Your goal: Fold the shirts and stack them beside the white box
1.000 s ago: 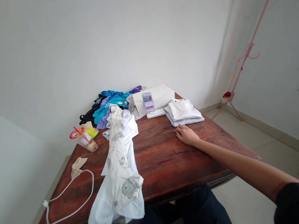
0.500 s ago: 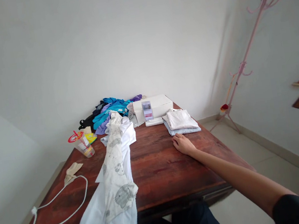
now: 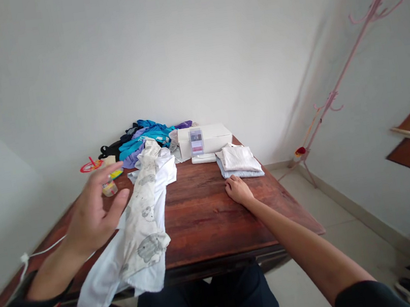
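The left hand [image 3: 94, 211] is hovering in the air above the near left part of the worktop [image 3: 215, 218]. Its grip is spread, fingers apart, and it is holding nothing. The printed white garment [image 3: 142, 224] is the thing nearest to it. The right hand [image 3: 238, 189] is lying palm down on the wood just in front of the folded stack [image 3: 239, 161]. Its grip is slack and empty, probably resting there for support.

The garment is lying unfolded in a long strip. It is running from the pile of coloured clothes [image 3: 141, 137] at the back toward the person, and its lower end is hanging over the near edge. It is thin, white and crumpled, with grey animal figures on it. A white box [image 3: 206, 138] is sitting behind the stack, and a plastic cup [image 3: 109, 187] is standing beyond the left hand.
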A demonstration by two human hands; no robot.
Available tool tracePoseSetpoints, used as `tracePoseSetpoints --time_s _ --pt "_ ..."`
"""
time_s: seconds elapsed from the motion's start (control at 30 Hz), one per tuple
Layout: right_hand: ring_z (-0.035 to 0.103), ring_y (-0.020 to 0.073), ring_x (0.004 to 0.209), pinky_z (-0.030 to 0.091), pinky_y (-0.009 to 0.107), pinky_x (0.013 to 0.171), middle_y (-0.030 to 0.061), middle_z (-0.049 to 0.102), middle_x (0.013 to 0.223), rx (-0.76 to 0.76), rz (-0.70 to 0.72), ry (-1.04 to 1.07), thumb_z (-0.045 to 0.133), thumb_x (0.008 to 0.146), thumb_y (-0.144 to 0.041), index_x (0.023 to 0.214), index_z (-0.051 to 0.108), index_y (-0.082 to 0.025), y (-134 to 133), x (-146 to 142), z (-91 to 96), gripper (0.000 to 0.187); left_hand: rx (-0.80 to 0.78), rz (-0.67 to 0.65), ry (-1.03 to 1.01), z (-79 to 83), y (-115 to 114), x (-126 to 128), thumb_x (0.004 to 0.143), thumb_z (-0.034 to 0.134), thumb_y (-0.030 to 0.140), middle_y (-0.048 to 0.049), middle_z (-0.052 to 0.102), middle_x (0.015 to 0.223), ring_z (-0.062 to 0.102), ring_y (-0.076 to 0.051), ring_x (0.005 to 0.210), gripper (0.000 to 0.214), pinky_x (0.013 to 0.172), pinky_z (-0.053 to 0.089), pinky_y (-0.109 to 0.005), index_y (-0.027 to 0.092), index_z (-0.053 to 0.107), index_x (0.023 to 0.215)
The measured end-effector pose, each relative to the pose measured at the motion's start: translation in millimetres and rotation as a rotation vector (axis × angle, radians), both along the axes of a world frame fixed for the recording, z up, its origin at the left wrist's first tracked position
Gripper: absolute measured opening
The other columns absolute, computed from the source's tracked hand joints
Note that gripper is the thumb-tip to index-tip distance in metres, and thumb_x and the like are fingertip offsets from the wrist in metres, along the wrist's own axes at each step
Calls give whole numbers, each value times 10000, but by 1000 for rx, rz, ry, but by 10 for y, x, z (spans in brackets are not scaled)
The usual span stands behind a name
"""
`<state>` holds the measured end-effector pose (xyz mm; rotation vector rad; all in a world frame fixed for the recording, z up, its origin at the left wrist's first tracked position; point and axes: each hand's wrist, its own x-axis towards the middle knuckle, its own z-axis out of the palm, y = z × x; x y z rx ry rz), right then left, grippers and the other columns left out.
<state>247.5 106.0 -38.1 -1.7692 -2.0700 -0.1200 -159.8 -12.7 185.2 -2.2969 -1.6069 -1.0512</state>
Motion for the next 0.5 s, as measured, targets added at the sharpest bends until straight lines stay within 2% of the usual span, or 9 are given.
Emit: tracePoseSetpoints --time_s 0.1,0.23,0.37,0.5 --pt "555 245 1011 397 311 919 122 631 1026 -5 -19 -18 437 986 -197 973 667 -173 4 -6 -6 232 -90 -133 -132 -413 300 10 1015 484 385 -77 546 1439 533 -211 1293 459 1051 479 -379 142 452 1403" --pt "567 238 987 400 306 895 115 633 1015 5 -39 -27 434 982 -203 957 663 -171 6 -15 -16 233 -135 -118 -165 -935 807 -1 944 501 451 -131 619 1342 585 -265 1244 474 1085 455 -430 140 549 1298" --pt "573 236 966 402 308 871 110 632 1000 25 -39 -31 444 973 -209 951 659 -177 6 -14 -29 218 -129 -75 -93 -1231 1192 0 914 493 407 -137 651 1282 582 -292 1250 406 1120 416 -456 164 592 1225" --pt "573 235 943 406 316 857 101 628 991 42 -27 -43 442 973 -223 959 650 -184 16 2 -51 212 -151 34 -28 -1455 1447 5 885 515 360 -149 644 1286 573 -306 1250 403 1110 416 -450 154 605 1220"
